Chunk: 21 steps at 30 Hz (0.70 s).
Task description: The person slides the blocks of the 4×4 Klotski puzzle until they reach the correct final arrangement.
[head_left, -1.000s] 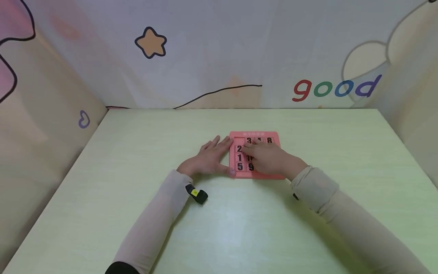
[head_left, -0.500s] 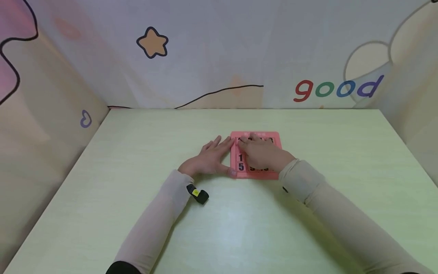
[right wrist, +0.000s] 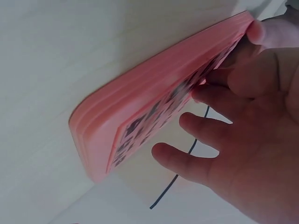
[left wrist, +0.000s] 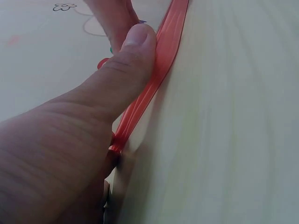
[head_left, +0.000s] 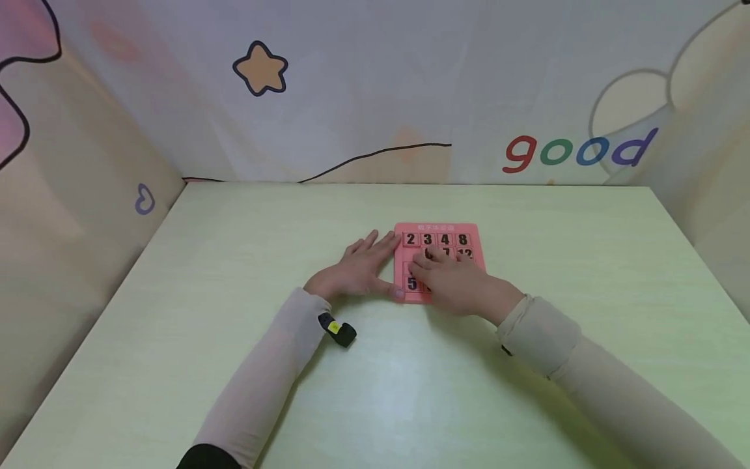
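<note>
A pink sliding number puzzle (head_left: 480, 251) lies flat on the table. Its top row reads 2, 3, 4, 8, and the slot at the left of the second row shows bare pink. My left hand (head_left: 356, 271), fingers spread, touches the puzzle's left edge; in the left wrist view its thumb (left wrist: 124, 70) rests against the pink side. Over the lower tiles lies my right hand (head_left: 459, 286), its fingertips at the left column just above the 5 tile (head_left: 412, 284). It covers much of the two lower rows. The right wrist view shows its fingers (right wrist: 182, 161) loosely extended.
The pale green table (head_left: 375, 404) extends around the puzzle on every side. Printed walls enclose it at the back and sides, with a star (head_left: 260, 68) and the word "good" (head_left: 580, 151). A black wrist camera (head_left: 338, 329) sits on the left sleeve.
The 2 tile has slid up from the second row into the top-left slot. My right hand reached up over the upper rows, then came back down toward the lower ones. The left hand stayed put.
</note>
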Available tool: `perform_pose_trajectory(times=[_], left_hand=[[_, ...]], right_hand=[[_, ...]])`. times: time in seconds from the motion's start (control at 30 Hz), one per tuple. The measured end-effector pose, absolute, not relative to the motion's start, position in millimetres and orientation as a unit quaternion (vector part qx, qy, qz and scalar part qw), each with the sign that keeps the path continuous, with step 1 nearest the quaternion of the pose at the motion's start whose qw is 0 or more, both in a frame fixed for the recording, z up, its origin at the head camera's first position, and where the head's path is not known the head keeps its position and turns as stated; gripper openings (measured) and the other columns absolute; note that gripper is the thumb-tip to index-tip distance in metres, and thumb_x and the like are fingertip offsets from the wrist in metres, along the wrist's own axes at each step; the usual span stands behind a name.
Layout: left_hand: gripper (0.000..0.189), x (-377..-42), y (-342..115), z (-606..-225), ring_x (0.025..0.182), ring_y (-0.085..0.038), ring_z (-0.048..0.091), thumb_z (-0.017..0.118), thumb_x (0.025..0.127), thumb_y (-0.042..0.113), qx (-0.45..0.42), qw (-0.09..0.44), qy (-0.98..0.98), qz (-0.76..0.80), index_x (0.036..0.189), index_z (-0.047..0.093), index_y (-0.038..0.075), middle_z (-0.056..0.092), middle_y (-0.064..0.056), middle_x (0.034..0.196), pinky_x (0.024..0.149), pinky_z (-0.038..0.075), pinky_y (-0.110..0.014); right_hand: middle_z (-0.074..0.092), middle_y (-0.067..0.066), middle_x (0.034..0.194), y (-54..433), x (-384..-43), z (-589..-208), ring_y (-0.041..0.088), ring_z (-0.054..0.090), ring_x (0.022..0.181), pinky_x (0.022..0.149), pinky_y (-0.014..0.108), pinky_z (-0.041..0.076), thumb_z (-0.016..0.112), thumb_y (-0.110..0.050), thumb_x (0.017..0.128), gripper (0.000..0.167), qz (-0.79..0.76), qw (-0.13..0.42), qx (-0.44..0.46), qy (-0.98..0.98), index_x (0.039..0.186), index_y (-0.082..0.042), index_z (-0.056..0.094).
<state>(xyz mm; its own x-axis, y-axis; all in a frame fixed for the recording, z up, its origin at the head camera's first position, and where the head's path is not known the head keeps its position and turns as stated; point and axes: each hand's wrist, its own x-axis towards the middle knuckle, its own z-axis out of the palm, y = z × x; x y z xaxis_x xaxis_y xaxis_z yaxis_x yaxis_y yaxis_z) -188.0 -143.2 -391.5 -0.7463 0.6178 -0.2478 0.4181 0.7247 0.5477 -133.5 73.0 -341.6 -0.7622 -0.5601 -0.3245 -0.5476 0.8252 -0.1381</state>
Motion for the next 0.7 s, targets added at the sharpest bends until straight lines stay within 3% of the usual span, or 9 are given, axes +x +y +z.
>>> perform_pose_trajectory(times=[0.2,0.7], left_hand=[[0.118,-189,-143,-395,0.152,-0.017,-0.016,0.074,0.080,0.067,0.283,0.212,0.903,0.244,0.164,0.005,0.022,-0.001,0.006,0.169,0.120,-0.009,-0.038],[0.116,-189,-144,-394,0.152,-0.018,-0.017,0.071,0.082,0.067,0.288,0.212,0.903,0.238,0.164,0.005,0.021,-0.003,0.006,0.169,0.121,-0.009,-0.039]], right_hand=[[0.035,0.014,0.160,73,-128,-340,0.043,0.020,0.149,0.109,0.071,0.026,0.058,-0.016,0.101,0.056,-0.008,0.168,-0.301,0.939,0.154,-0.007,0.043],[0.013,0.014,0.167,72,-152,-351,0.042,0.009,0.151,0.112,0.071,0.020,0.054,-0.021,0.102,0.065,-0.019,0.181,-0.244,0.952,0.161,-0.012,0.026]])
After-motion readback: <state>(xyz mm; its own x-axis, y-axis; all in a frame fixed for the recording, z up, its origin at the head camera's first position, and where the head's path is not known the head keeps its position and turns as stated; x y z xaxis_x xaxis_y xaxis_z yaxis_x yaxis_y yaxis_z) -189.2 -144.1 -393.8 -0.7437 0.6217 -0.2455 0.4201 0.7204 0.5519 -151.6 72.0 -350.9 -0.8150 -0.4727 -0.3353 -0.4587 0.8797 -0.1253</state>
